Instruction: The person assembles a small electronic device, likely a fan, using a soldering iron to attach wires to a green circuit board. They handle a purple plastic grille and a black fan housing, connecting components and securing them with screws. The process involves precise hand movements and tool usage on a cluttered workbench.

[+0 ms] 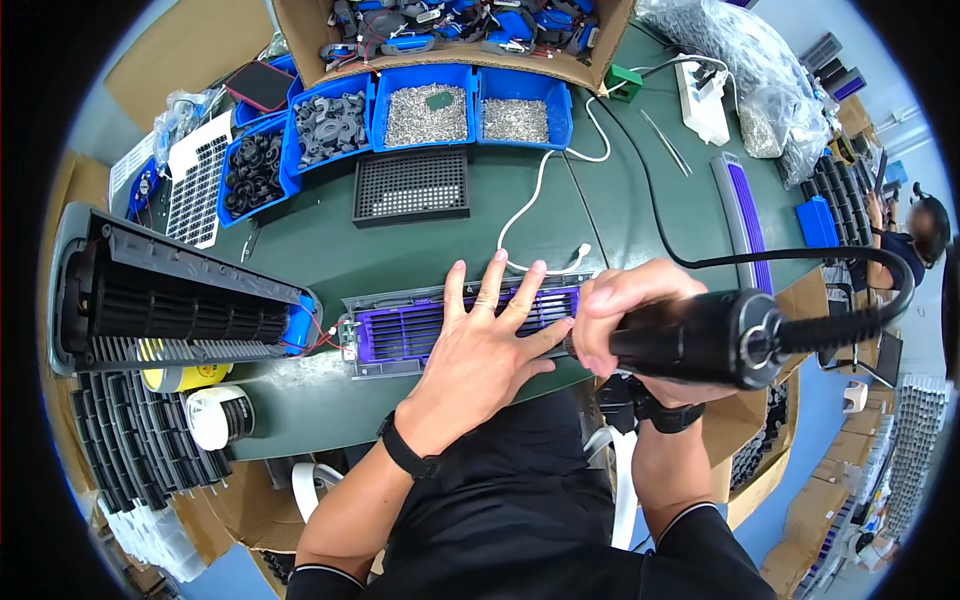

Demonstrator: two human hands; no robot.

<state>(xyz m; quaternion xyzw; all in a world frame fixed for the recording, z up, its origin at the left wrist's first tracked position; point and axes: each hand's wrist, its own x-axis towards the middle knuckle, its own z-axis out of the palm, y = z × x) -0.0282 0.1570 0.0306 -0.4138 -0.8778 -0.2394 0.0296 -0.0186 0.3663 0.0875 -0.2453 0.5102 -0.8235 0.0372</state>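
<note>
A long grille panel point(400, 335), grey-framed with purple slats, lies flat on the green table in front of me. My left hand point(487, 350) is spread over its middle, fingers stretched out and pressing on it. In my right hand point(640, 305) is a black corded electric screwdriver point(700, 340), its tip end over the panel's right part; the tip itself is hidden by my fingers. Red wires run from the panel's left end to a blue part point(299, 325) on a long grey housing point(180, 300) with a black ribbed inside.
Blue bins point(425, 75) of small screws and dark plastic parts line the back, before a carton point(455, 55) of blue-grey parts. A black perforated tray point(412, 188), white cable point(540, 185), tweezers point(666, 143) and another purple-grey panel point(745, 210) lie around. Another person point(915, 235) is far right.
</note>
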